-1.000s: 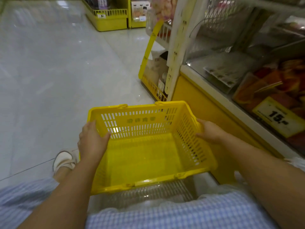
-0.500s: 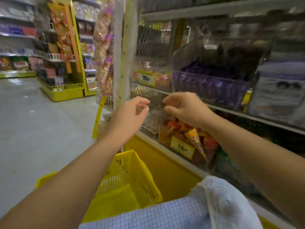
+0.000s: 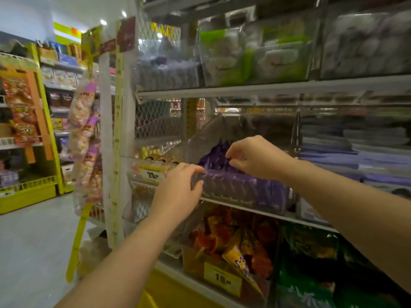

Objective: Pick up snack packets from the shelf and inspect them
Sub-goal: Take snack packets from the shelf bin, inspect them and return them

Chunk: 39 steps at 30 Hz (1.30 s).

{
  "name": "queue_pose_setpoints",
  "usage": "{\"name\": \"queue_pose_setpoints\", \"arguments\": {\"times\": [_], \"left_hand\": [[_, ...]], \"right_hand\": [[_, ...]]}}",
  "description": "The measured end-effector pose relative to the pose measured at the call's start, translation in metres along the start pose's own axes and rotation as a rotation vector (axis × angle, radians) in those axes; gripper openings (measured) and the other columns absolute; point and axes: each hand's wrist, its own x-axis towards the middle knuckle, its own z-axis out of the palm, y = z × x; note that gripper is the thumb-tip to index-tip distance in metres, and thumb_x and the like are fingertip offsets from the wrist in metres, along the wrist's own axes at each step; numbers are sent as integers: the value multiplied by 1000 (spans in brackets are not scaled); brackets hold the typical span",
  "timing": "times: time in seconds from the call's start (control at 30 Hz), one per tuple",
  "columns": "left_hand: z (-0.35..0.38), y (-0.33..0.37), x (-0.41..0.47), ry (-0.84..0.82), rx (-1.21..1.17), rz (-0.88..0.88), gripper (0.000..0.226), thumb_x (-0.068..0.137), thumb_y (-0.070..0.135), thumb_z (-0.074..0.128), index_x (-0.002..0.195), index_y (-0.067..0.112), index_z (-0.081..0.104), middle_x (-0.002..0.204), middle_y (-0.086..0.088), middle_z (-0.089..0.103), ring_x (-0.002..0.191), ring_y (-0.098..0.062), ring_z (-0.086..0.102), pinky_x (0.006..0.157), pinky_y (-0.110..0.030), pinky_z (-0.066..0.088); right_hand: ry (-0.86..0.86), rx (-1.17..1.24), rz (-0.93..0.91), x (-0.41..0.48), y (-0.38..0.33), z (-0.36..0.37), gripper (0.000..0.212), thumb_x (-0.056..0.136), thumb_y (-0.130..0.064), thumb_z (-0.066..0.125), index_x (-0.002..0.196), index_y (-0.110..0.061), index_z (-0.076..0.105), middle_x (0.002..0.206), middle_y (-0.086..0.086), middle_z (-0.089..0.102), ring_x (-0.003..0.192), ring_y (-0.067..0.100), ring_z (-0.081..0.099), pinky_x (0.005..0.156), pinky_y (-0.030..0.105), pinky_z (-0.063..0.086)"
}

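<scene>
The shelf [image 3: 255, 88] is filling the frame from twelve to five o'clock, its clear bins stacked in rows. In the middle row a clear bin [image 3: 242, 192] is holding purple snack packets [image 3: 213, 160] — the heap is sitting at the centre of the view. Below it, toward six o'clock, orange packets [image 3: 224, 238] are lying behind a yellow price tag [image 3: 222, 282]. The left hand [image 3: 178, 196] is resting open, fingertips touching the bin's front rim. The right hand [image 3: 255, 157] is pinching thumb and fingers together just above the purple packets — whether it is gripping one, I cannot tell.
</scene>
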Motion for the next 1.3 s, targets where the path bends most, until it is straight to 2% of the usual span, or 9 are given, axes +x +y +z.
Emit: {"name": "queue_pose_setpoints", "arguments": {"times": [0.23,0.3,0.43,0.57,0.77,0.93,1.13,1.23,1.3], "left_hand": [[21,-41,24,-38,-32,63,40,92,25,60,131,29,55,125,14,48,120,-10,44,100,-32,43],[26,-44,26,-33,-23,77,40,91,26,60,131,30,54,126,14,47,121,-10,41,100,-32,42],[28,-36,27,15,47,84,38,90,28,60,127,28,57,126,10,50,123,-15,40,104,-37,38],[29,-7,23,121,-3,89,28,86,22,65,113,27,67,118,5,58,117,-21,46,101,-46,40],[44,56,10,43,-144,185,25,90,24,60,114,29,63,115,10,58,111,-16,49,97,-34,39],[54,91,5,-56,-154,252,28,94,27,55,122,31,60,119,11,58,110,-14,52,99,-33,41],[58,98,-1,-66,-97,274,31,94,29,54,125,36,57,120,18,56,111,-6,46,101,-25,28],[59,98,0,-78,-84,268,31,94,30,53,124,37,56,119,19,55,111,-5,46,102,-26,27],[59,97,-1,-80,-86,266,31,94,30,53,125,38,55,119,19,55,110,-5,46,104,-27,27]], "right_hand": [[-284,-64,26,51,2,32,29,96,-34,54,121,-24,65,114,-2,69,100,18,63,91,39,51],[-319,-41,51,53,3,38,30,98,-35,49,120,-24,66,117,-3,68,102,16,61,92,35,49],[-289,-30,86,45,2,37,31,99,-35,47,122,-24,65,121,-4,67,105,15,60,92,35,49],[-127,-98,74,16,2,10,30,94,-38,55,123,-30,63,116,-6,68,100,14,62,86,38,53],[61,-240,51,-48,16,-57,27,91,-39,61,117,-33,65,116,-13,67,105,10,61,83,34,52],[-19,-360,113,-85,39,-78,22,88,-47,61,100,-31,70,108,-12,66,101,12,60,78,33,51],[-97,-447,149,-103,61,-71,35,87,-52,60,108,-26,67,126,-7,55,113,17,47,88,36,46],[-113,-530,111,-100,60,-66,32,88,-52,59,99,-23,67,124,-4,49,110,18,42,90,35,38],[-100,-529,104,-101,58,-66,30,88,-49,60,99,-22,67,120,-3,48,106,18,43,87,35,42]]}}
